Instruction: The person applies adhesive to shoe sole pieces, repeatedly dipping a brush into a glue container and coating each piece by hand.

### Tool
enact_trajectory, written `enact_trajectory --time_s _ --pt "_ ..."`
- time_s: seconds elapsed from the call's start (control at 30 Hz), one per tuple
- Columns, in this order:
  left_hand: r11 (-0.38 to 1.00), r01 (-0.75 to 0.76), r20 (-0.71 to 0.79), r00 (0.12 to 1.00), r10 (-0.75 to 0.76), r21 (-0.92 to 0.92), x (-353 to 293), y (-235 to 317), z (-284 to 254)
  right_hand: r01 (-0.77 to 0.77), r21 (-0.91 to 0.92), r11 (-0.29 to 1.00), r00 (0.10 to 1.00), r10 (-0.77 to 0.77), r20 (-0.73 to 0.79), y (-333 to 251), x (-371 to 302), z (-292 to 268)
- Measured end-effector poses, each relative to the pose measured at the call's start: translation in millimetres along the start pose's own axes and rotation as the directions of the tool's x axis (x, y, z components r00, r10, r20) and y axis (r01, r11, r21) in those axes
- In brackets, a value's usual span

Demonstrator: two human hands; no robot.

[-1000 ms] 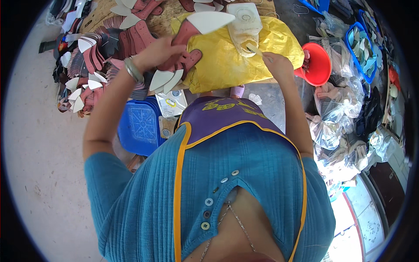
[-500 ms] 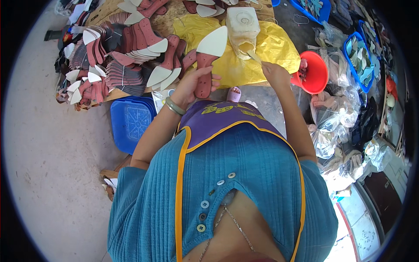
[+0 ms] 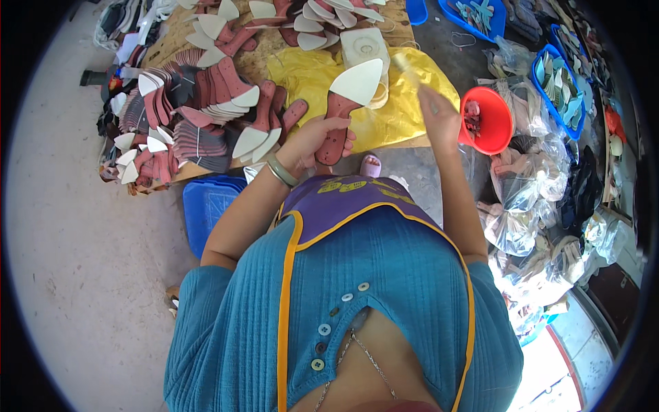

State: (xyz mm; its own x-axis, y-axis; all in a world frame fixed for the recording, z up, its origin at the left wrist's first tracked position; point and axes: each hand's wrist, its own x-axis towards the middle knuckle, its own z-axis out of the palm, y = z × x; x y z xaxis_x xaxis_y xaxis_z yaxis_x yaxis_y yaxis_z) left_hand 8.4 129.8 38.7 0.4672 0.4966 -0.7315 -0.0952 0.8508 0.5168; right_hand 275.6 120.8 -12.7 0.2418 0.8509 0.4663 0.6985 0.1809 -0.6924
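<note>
My left hand (image 3: 317, 141) is wrapped round the reddish-brown end of a shoe insole (image 3: 340, 106). Its white pointed end tilts up and away to the right. In the fingers of my right hand (image 3: 440, 122) is a slim tan brush (image 3: 406, 69), smeared by motion, pointing up and left over a yellow plastic sheet (image 3: 415, 117). A cut white plastic jug (image 3: 364, 45) lies on that sheet, its opening partly hidden behind the insole. Left of my left hand, stacks of similar insoles (image 3: 213, 96) cover the wooden table (image 3: 159, 56).
A red bucket (image 3: 506, 123) with reddish pieces stands right of the table. Beyond it are blue baskets (image 3: 559, 89) of cut pieces and several clear bags (image 3: 518, 178). Stacked blue crates (image 3: 202, 209) sit below the table's front edge at left.
The brush has left the jug's opening and swung up with my right hand. My left hand has carried the insole slightly right, so its white end now overlaps the jug.
</note>
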Motion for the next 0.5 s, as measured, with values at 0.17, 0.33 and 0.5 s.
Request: enact_trajectory --time_s 0.17,0.33,0.5 --pt "1.000 -0.023 0.091 0.996 0.024 -0.011 -5.2 1.9 9.0 0.187 -0.012 0.982 0.965 -0.182 0.188 -33.3 -17.9 14.1" --pt "0.999 -0.041 0.034 0.999 0.040 0.013 -8.3 4.0 4.3 -0.051 -0.127 0.991 0.999 0.048 -0.026 18.8 20.0 0.9" --pt "0.995 -0.075 -0.069 0.994 0.080 0.070 -17.4 8.9 0.1 -0.282 -0.173 0.943 0.923 0.317 0.218 14.4 9.8 -14.5"
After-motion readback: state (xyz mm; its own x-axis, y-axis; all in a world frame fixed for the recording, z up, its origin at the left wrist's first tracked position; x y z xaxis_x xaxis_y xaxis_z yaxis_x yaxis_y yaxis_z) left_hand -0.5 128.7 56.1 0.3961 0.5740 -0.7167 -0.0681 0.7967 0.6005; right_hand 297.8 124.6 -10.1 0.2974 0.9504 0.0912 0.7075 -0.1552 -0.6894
